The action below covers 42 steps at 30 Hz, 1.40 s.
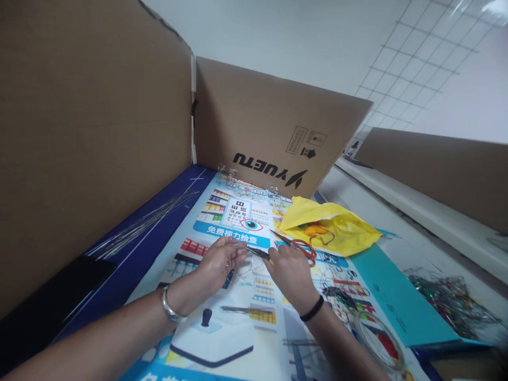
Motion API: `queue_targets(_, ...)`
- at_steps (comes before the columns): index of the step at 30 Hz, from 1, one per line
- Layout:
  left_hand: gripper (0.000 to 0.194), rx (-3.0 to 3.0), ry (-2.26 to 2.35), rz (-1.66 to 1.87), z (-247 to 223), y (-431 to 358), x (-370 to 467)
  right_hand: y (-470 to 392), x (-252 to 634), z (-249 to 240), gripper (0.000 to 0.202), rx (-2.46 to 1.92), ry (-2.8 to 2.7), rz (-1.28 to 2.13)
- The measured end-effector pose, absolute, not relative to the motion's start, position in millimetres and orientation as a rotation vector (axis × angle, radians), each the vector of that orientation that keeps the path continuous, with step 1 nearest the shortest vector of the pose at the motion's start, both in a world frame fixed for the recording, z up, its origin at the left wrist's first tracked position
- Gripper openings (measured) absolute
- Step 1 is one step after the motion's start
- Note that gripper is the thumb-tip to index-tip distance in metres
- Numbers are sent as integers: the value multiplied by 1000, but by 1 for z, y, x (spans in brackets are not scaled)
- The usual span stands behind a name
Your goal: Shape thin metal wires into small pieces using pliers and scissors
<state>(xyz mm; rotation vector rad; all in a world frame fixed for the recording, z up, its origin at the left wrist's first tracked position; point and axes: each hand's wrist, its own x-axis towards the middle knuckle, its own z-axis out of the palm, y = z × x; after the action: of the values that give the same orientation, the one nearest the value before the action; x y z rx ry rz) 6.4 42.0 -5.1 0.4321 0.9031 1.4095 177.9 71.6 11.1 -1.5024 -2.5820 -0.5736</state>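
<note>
My left hand [223, 260], with a silver bangle at the wrist, pinches a thin wire piece above the printed sheet [214, 338]. My right hand [291, 272], with a black band at the wrist, is closed around pliers [259, 253]. The dark jaws point left and meet the wire at my left fingertips. Fine wire loops [245, 272] hang just below; their exact shape is hard to make out. Orange-handled scissors [304, 248] lie beyond my right hand, beside an open yellow bag [349, 233] with orange items inside.
Long straight wires [145, 225] lie at the left, near a black object [59, 307]. Cardboard panels [273, 121] stand behind and left. Short wires [246, 309] lie in front. At the right are a wire coil [377, 344] and a tangled wire pile [452, 299].
</note>
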Motion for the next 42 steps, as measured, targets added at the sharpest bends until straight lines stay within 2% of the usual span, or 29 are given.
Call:
queue_targets(10, 16, 557, 896, 1337, -7, 45, 3, 76, 181, 7, 31, -1582, -2591, -357)
queue_targets(16, 33, 752, 891, 1149, 4, 48, -15, 76, 181, 9, 30, -1545, -2595, -413)
queue_targets(21, 19, 911, 855, 1048, 6, 50, -24, 70, 179, 14, 26, -1490, -2628, -469)
queue_targets(31, 22, 1102, 1026, 988, -6, 57, -23, 60, 173, 20, 22, -1422, -2677, -439)
queue_targets(42, 16, 1283, 1185, 1006, -4, 57, -22, 59, 172, 14, 26, -1478, -2622, -434)
